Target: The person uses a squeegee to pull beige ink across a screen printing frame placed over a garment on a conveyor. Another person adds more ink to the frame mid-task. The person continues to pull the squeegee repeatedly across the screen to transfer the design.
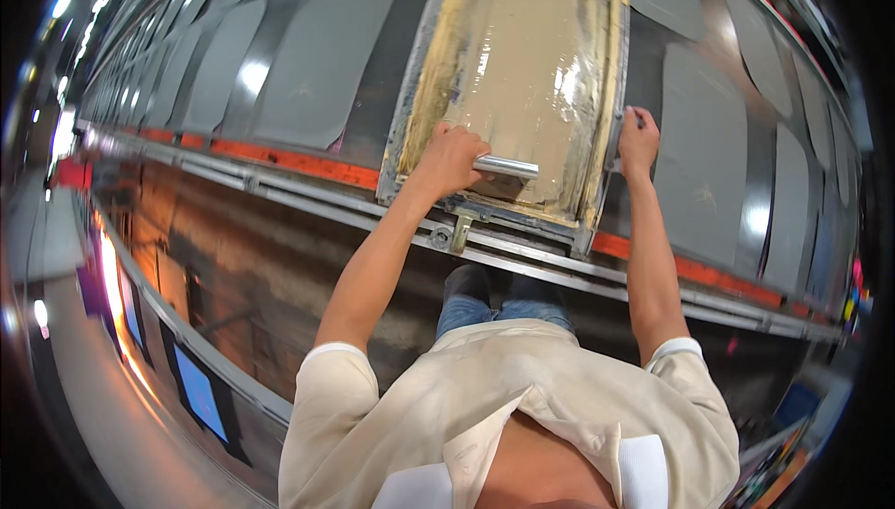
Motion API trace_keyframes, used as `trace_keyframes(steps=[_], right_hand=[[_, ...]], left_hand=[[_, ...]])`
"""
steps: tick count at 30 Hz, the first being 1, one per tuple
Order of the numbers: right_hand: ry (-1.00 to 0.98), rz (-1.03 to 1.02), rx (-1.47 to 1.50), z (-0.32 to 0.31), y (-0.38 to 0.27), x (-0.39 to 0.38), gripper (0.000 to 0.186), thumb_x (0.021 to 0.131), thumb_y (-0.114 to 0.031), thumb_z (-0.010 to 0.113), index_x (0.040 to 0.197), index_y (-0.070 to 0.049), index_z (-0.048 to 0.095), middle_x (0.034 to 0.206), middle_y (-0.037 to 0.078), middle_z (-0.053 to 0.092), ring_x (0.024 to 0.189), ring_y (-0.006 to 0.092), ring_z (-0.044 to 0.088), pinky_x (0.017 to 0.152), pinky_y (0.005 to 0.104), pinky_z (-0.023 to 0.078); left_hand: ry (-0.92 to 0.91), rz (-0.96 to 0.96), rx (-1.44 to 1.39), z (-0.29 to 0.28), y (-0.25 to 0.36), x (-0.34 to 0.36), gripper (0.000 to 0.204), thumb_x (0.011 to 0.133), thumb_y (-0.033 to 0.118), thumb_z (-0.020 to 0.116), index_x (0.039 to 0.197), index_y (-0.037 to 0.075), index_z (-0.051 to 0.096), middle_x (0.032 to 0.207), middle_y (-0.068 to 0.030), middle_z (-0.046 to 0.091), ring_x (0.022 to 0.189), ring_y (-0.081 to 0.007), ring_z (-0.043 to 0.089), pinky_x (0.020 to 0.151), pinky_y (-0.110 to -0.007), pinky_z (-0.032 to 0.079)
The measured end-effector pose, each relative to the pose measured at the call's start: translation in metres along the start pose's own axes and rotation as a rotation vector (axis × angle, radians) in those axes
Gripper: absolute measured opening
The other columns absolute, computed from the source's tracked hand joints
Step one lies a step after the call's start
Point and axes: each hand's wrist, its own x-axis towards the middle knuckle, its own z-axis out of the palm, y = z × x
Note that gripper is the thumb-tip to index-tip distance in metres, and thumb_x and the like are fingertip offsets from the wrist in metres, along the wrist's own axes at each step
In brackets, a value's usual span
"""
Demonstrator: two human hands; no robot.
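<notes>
A printing screen (pixel 611 71) lies on the long dark table, its frame smeared with yellowish residue. Wet beige ink (pixel 531 52) covers much of the mesh and shines in places. My left hand (pixel 452 157) is closed around a squeegee (pixel 508 167) with a metal bar, low over the near end of the mesh. Just outside the frame's right side, my right hand (pixel 640 141) is closed, fingers curled beside the edge. Whatever it grips there is too small to make out.
Grey rounded panels (pixel 326 52) lie in rows along the table on both sides of the screen. A metal rail (pixel 326 206) and a red-orange strip (pixel 280 158) run along the near edge. A blue panel (pixel 199 392) stands at the lower left.
</notes>
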Motion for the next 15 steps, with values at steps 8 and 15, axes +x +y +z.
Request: trace_keyframes(steps=[8,15], right_hand=[[0.056,-0.034,-0.177,0.029,-0.027,0.012,0.027,0.094,-0.032,0.063,0.107,-0.009,0.071,0.084,0.017,0.071,0.077,0.0330,0.067,0.072,0.0433,0.050],[-0.149,-0.360,-0.386,0.060,-0.104,0.062,0.035,0.092,-0.034,0.069,0.113,-0.006,0.070,0.106,0.019,0.071,0.096,0.0313,0.069,0.084,0.0405,0.053]], left_hand=[[-0.047,0.138,-0.052,-0.020,-0.041,0.031,0.017,0.067,0.016,0.080,0.081,0.013,0.071,0.081,-0.0074,0.070,0.081,-0.0305,0.067,0.076,-0.042,0.048],[-0.027,0.123,-0.124,-0.074,-0.115,0.195,0.016,0.072,0.021,0.081,0.081,0.010,0.075,0.077,-0.0134,0.070,0.076,-0.0346,0.068,0.071,-0.043,0.052]])
